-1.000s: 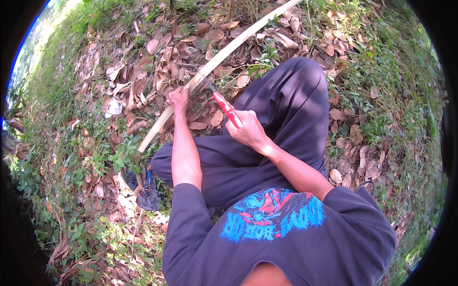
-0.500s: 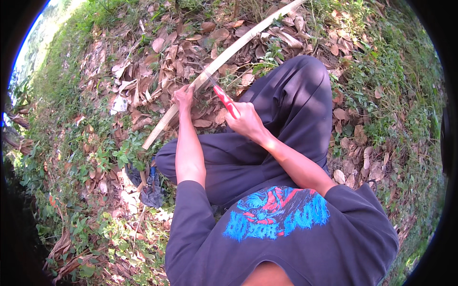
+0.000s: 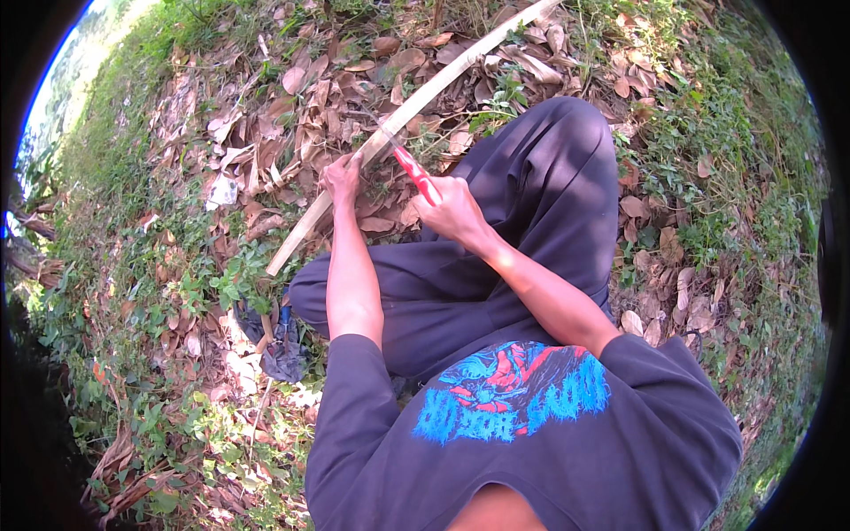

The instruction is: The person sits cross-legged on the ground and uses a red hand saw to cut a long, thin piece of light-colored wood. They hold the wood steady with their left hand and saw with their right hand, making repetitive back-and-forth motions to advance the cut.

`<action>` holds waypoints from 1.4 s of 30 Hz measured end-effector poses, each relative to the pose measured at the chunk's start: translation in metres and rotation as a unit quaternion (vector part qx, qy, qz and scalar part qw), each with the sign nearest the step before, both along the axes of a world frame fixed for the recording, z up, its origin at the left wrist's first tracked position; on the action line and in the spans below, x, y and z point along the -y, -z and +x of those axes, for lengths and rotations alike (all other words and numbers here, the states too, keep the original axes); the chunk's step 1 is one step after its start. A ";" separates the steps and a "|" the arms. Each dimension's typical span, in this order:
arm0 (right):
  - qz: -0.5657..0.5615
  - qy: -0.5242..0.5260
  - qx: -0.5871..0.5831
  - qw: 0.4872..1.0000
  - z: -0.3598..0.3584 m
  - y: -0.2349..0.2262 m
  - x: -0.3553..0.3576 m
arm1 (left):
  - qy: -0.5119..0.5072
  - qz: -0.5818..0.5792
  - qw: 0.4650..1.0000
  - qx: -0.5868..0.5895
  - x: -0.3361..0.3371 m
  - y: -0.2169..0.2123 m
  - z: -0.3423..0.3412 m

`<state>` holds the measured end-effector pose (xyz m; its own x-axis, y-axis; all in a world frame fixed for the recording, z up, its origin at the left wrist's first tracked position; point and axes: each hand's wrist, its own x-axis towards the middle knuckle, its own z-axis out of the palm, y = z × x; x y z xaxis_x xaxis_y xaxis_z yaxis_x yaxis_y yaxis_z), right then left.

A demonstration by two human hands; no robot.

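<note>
A long, pale wooden strip (image 3: 443, 78) slants from beside my left knee up to the far right. My left hand (image 3: 342, 179) is closed around it near its lower end. In my right hand (image 3: 450, 211) is the handle of a red-handled saw (image 3: 413, 170). Its thin, slightly curved blade lies across the strip just beyond my left hand, with the tip showing past the far side. Teeth on the blade are too small to make out.
I sit on the ground with my legs folded, dark trousers (image 3: 549, 195) close beneath both forearms. Dry brown leaves (image 3: 310, 115) and green weeds (image 3: 708, 195) surround me. A dark crumpled item (image 3: 283, 356) lies by my left knee, and a whitish scrap (image 3: 221, 193) sits farther left.
My right hand and the saw have moved slightly forward and left, so more blade shows past the strip. My left hand keeps its hold, and the strip has barely moved.
</note>
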<state>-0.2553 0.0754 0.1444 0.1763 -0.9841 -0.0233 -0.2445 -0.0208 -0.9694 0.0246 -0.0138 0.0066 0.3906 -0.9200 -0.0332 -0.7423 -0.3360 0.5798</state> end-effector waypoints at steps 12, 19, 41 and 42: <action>-0.082 -0.005 -0.107 0.991 0.044 0.029 0.060 | 0.016 0.002 1.000 0.004 -0.001 0.004 -0.008; -0.024 -0.009 -0.001 1.000 -0.014 -0.017 -0.024 | -0.001 0.004 1.000 -0.008 -0.004 0.012 0.010; -0.063 -0.002 -0.039 0.997 0.018 0.015 0.048 | 0.005 -0.012 0.999 0.043 -0.009 -0.001 -0.013; -0.072 -0.003 -0.047 0.996 0.023 0.014 0.053 | 0.003 -0.007 1.000 0.026 -0.009 -0.002 -0.014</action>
